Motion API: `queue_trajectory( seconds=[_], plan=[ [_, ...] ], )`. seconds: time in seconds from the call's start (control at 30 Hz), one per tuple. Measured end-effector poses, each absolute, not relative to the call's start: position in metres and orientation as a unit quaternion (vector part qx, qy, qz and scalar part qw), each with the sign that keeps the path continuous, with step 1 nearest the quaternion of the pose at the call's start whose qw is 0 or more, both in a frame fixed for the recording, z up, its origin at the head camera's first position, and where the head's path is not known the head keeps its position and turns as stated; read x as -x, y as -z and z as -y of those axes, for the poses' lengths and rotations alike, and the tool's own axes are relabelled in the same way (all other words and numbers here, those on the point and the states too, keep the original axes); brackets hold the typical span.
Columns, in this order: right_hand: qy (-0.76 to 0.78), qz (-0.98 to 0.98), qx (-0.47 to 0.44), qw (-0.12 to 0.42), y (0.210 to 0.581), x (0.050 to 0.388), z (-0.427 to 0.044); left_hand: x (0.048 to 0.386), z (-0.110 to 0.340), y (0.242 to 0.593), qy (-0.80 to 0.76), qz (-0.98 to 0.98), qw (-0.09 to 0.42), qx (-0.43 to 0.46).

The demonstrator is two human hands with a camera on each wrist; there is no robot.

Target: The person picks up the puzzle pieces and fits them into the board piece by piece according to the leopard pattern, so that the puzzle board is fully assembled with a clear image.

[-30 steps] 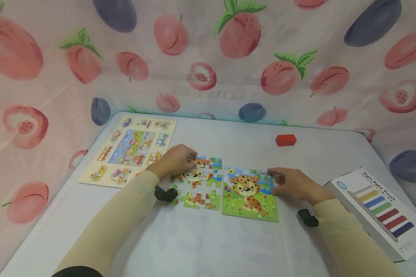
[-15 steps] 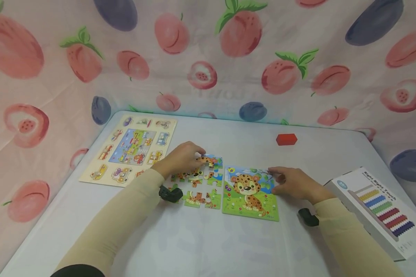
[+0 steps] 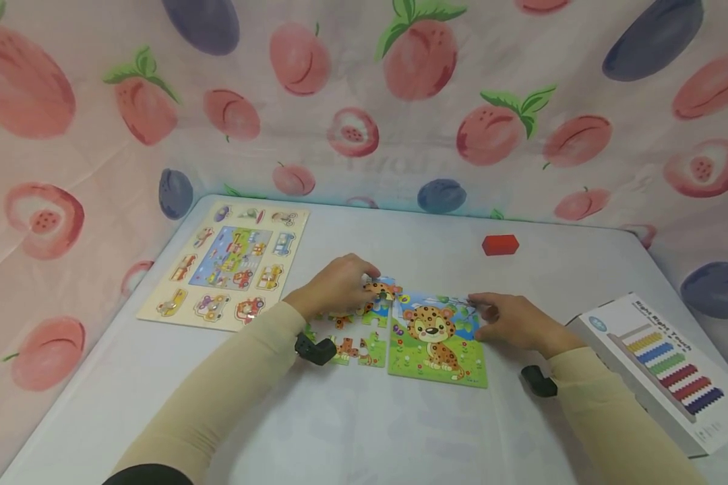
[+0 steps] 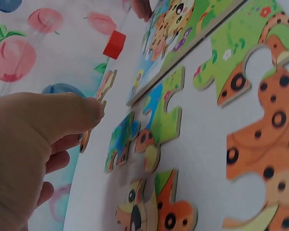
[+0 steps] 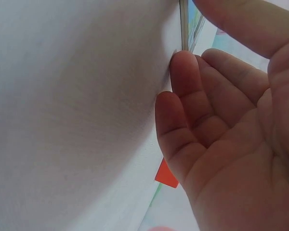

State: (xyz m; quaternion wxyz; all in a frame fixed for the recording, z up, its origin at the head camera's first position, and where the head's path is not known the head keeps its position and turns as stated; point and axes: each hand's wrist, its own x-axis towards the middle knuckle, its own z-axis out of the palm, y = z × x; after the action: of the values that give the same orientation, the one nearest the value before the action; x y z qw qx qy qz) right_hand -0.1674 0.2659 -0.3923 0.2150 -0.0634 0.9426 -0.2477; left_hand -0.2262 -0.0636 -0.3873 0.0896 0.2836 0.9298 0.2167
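My left hand (image 3: 334, 289) pinches a wooden puzzle piece (image 4: 107, 82) between thumb and fingers, raised over the back of the loose leopard puzzle pieces (image 3: 371, 347). The left wrist view shows that piece edge-on, partly behind the thumb. Several pieces lie with gaps between them, left of the leopard picture board (image 3: 439, 347); my left hand hides some. At the board's back right corner, my right hand (image 3: 518, 323) holds the edge between thumb and fingers. The right wrist view shows those fingertips (image 5: 184, 62) against the board's edge.
A wooden vehicle puzzle board (image 3: 267, 300) lies at the back left. The red block (image 3: 500, 245) sits behind the picture board, to its right. A white box (image 3: 649, 397) with coloured bars printed on it stands at the right. Patterned cloth (image 3: 394, 155) hangs behind the table.
My left hand has moved right, from the left part of the loose pieces toward the picture board, with a spotted piece in its fingers. My right hand and the picture board have stayed put.
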Motion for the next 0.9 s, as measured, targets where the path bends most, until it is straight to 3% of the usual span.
queue_trajectory(
  seconds=[0.9],
  plan=[
    [0.246,-0.943,0.064,0.214,0.393,0.169,-0.267,0.212,0.018,0.398,-0.215,-0.923,0.084,-0.309]
  ],
)
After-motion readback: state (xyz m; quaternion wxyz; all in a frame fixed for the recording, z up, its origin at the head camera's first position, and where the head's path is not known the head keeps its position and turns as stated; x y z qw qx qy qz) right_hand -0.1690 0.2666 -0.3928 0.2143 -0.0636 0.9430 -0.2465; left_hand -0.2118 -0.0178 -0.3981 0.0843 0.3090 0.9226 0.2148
